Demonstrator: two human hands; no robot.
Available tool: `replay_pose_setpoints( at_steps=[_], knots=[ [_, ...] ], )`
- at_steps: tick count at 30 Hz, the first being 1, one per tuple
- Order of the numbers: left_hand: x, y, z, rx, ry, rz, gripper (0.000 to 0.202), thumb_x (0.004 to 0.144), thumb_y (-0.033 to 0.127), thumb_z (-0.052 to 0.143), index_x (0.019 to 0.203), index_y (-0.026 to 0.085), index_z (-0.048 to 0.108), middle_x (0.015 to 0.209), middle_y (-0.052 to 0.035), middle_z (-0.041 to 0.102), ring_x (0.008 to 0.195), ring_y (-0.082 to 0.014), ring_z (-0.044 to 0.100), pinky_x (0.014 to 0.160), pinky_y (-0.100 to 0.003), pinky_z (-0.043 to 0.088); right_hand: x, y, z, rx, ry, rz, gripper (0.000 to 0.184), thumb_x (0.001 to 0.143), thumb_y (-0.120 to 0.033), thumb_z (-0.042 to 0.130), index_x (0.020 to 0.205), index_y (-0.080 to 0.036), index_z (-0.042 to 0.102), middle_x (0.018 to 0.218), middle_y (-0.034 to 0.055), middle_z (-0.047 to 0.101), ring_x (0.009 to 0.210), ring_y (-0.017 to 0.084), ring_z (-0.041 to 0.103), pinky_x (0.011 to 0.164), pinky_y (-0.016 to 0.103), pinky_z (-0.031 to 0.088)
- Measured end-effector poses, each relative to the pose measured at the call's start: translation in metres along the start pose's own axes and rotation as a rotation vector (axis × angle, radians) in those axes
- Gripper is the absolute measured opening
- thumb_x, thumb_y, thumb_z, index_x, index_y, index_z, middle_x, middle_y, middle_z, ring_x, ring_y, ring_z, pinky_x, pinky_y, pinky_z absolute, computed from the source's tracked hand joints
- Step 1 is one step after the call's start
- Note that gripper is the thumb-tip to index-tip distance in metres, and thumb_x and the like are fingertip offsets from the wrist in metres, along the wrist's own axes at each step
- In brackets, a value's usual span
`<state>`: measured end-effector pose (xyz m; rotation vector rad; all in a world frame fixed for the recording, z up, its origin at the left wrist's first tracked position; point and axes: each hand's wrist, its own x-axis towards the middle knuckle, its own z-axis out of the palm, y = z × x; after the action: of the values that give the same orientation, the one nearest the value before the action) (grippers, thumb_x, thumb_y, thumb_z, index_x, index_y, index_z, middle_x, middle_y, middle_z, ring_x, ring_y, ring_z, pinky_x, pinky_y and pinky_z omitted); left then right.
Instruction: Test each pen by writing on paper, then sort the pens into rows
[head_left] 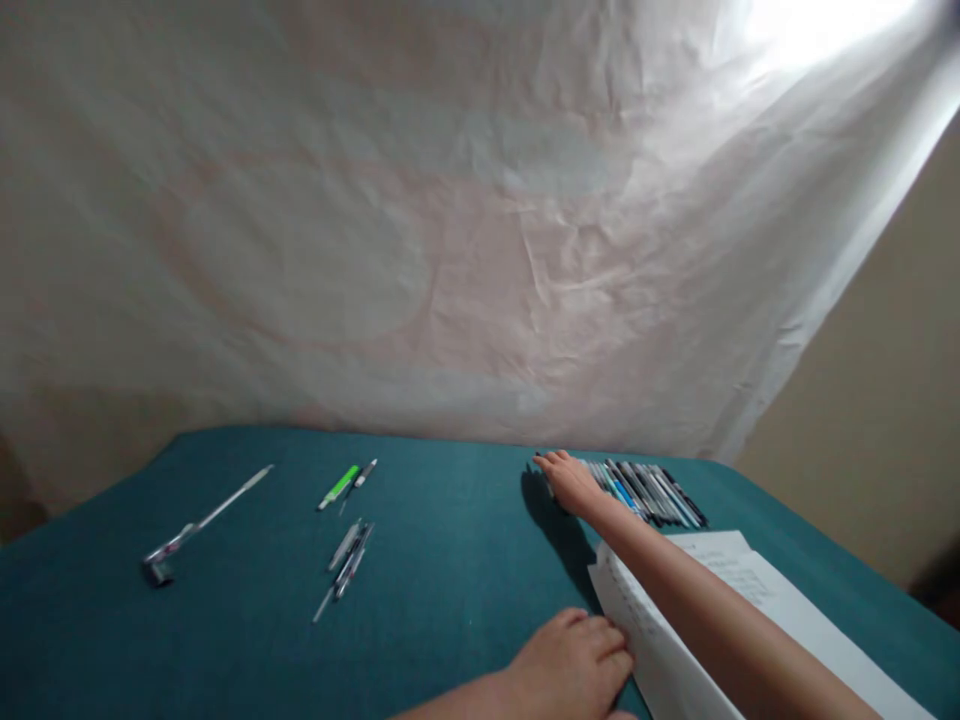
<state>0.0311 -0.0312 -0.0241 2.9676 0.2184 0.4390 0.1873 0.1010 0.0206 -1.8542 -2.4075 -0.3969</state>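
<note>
My right hand (pixel 571 481) reaches far across the teal table (pixel 450 560) to the left end of a row of several pens (pixel 649 492). Its fingers lie stretched out over the nearest pens, touching them. My left hand (pixel 574 662) rests near the front edge, fingers curled down on the left edge of a white printed sheet of paper (pixel 750 585). My right forearm lies across that sheet.
A green highlighter (pixel 339 487) and a small pen (pixel 365 473) lie left of centre. A few more pens (pixel 346 558) lie below them. A long thin silver tool (pixel 201 523) lies at the far left. A creased white cloth (pixel 450 220) hangs behind the table.
</note>
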Motion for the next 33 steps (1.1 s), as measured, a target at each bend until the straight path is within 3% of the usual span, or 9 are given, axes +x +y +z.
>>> replay_pose_setpoints(
  at_steps=[5,13,20,25,28,30,32,33],
  knots=[
    [0.001,-0.004,0.01,0.082,0.028,0.042,0.025,0.086,0.033,0.035,0.093,0.018,0.054,0.099,-0.0049,0.061,0.096,-0.0155,0.052,0.079,-0.026,0.036,0.009,0.002,0.019,-0.028,-0.07,0.009,0.041,0.074,-0.006,0.046,0.112,-0.019,0.051,0.098,0.0109,0.057,0.094,0.023,0.047,0.076,0.031,0.036],
    [-0.003,0.002,-0.001,0.104,0.001,0.035,0.026,0.087,0.033,0.034,0.091,0.019,0.056,0.103,-0.0033,0.061,0.099,-0.0145,0.051,0.075,-0.026,0.036,0.008,0.007,0.031,-0.059,-0.126,0.011,0.039,0.076,-0.01,0.046,0.113,-0.022,0.052,0.103,0.0108,0.056,0.096,0.023,0.046,0.079,0.033,0.032],
    [0.0,-0.002,-0.002,0.068,-0.02,0.053,0.027,0.087,0.032,0.034,0.089,0.019,0.057,0.098,-0.0055,0.062,0.096,-0.0163,0.054,0.072,-0.026,0.04,0.003,0.002,0.021,-0.063,-0.081,0.012,0.039,0.078,-0.008,0.041,0.109,-0.025,0.056,0.099,0.0109,0.055,0.096,0.024,0.047,0.078,0.033,0.033],
    [0.002,-0.007,-0.003,0.033,-0.072,0.008,0.024,0.083,0.031,0.041,0.086,0.016,0.06,0.091,-0.009,0.064,0.085,-0.0188,0.059,0.063,-0.026,0.044,-0.011,-0.029,0.0,0.087,-0.013,-0.09,0.045,0.073,0.0,0.036,0.106,-0.022,0.058,0.101,0.01,0.055,0.097,0.022,0.047,0.08,0.031,0.034],
    [0.001,0.0,-0.025,0.031,-0.211,-0.086,0.021,0.08,0.026,0.044,0.083,0.015,0.063,0.089,-0.0101,0.064,0.078,-0.0206,0.061,0.052,-0.026,0.044,-0.027,-0.06,-0.012,0.293,-0.001,-0.181,0.04,0.077,-0.005,0.034,0.105,-0.021,0.058,0.098,0.0088,0.056,0.093,0.019,0.05,0.08,0.029,0.036],
    [-0.003,0.009,-0.053,0.034,-0.418,-0.143,0.02,0.077,0.021,0.046,0.08,0.015,0.065,0.088,-0.0096,0.065,0.072,-0.0214,0.062,0.044,-0.025,0.041,-0.039,-0.081,-0.016,0.431,-0.006,-0.22,0.035,0.08,-0.01,0.034,0.104,-0.021,0.057,0.096,0.0073,0.057,0.09,0.018,0.052,0.078,0.028,0.038],
    [-0.011,0.016,-0.089,-0.009,-0.677,-0.188,0.024,0.077,0.025,0.046,0.071,0.014,0.066,0.072,-0.0081,0.066,0.055,-0.0183,0.061,0.041,-0.024,0.04,-0.049,-0.097,-0.017,0.525,-0.028,-0.253,0.032,0.08,-0.013,0.036,0.103,-0.023,0.057,0.095,0.0058,0.057,0.087,0.017,0.053,0.076,0.027,0.04],
    [-0.017,0.017,-0.107,0.001,-0.625,-0.209,0.03,0.079,0.031,0.045,0.068,0.014,0.067,0.064,-0.0077,0.065,0.052,-0.0179,0.059,0.042,-0.024,0.04,-0.053,-0.103,-0.016,0.55,-0.042,-0.273,0.03,0.079,-0.015,0.039,0.101,-0.023,0.058,0.093,0.0051,0.057,0.085,0.017,0.053,0.074,0.027,0.04]
  ],
)
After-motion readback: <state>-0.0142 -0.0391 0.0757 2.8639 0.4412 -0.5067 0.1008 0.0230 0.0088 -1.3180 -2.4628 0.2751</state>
